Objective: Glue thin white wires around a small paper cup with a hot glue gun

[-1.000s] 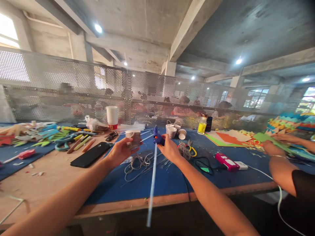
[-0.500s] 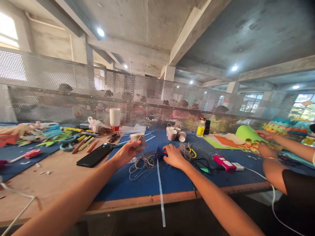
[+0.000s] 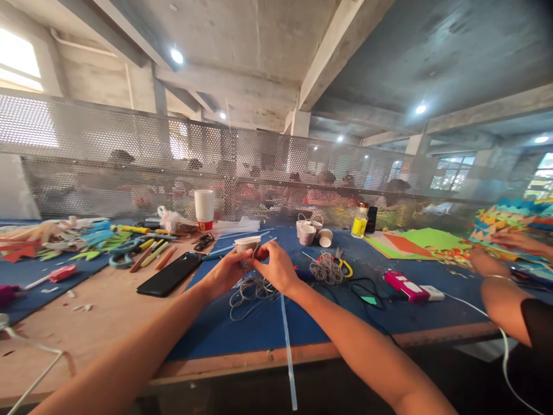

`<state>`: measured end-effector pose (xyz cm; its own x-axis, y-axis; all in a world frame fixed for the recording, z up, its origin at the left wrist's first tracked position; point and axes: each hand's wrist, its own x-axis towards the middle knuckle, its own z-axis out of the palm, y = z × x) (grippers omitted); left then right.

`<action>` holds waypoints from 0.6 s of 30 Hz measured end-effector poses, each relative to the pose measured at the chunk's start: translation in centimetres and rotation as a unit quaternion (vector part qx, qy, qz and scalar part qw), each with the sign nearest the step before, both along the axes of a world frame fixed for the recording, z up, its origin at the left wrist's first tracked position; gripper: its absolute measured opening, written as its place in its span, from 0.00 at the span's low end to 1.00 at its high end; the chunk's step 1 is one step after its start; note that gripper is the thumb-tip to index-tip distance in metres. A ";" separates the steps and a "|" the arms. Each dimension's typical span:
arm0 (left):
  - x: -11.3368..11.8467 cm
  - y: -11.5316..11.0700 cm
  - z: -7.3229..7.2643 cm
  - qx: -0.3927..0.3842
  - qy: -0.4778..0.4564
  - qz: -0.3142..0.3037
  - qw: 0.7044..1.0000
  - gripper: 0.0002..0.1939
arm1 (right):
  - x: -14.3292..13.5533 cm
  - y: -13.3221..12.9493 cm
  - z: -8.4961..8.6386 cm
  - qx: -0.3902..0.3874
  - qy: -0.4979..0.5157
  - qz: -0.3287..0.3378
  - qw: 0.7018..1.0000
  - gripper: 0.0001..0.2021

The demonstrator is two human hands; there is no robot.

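Above the desk's (image 3: 95,314) middle, the left hand (image 3: 228,270) grips a small cup (image 3: 245,244), best kept steady without squeezing, while the right hand (image 3: 279,267) touches its right side, any pinch unclear.

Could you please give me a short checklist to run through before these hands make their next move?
1. Left hand has hold of the small cup: ok, fingers around its side.
2. Right hand is at the cup: ok, fingertips close to the side nearest it.
3. Cord is fixed to the cup: cannot tell, the fingers hide that spot.
4. Glue stick is fully on the table: not ok, it juts past the front edge.
5. Yellow-handled scissors are away from both hands: ok, they lie beside the bundled gray cord.
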<state>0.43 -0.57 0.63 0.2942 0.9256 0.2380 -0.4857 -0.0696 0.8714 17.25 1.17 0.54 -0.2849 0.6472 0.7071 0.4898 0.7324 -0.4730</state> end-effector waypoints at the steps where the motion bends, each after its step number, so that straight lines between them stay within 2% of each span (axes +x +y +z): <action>1: 0.1 0.0 -0.1 -0.002 0.003 0.005 1.000 0.11 | 0.2 0.1 -0.1 -0.008 0.002 0.008 1.000 0.09; 5: 0.3 0.2 -0.2 -0.006 0.010 0.006 1.000 0.12 | 0.7 0.0 0.2 -0.033 0.011 0.034 0.999 0.05; 11: -0.1 0.4 -0.3 -0.028 0.008 -0.006 1.000 0.13 | 1.2 0.4 0.5 -0.104 0.083 0.016 0.991 0.06; 15: -0.1 0.3 -0.2 -0.053 0.009 0.009 0.999 0.11 | 1.4 1.0 0.3 -0.149 0.136 0.053 0.978 0.06; 18: 0.1 0.1 0.0 -0.061 0.015 0.014 0.998 0.12 | 1.5 1.2 0.3 -0.183 0.138 0.080 0.970 0.06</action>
<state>0.52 -0.45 0.61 0.2739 0.9548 0.1153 -0.4585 0.0242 0.8883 18.74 2.32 0.81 -0.2350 0.8327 0.5015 0.2002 0.5463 -0.8133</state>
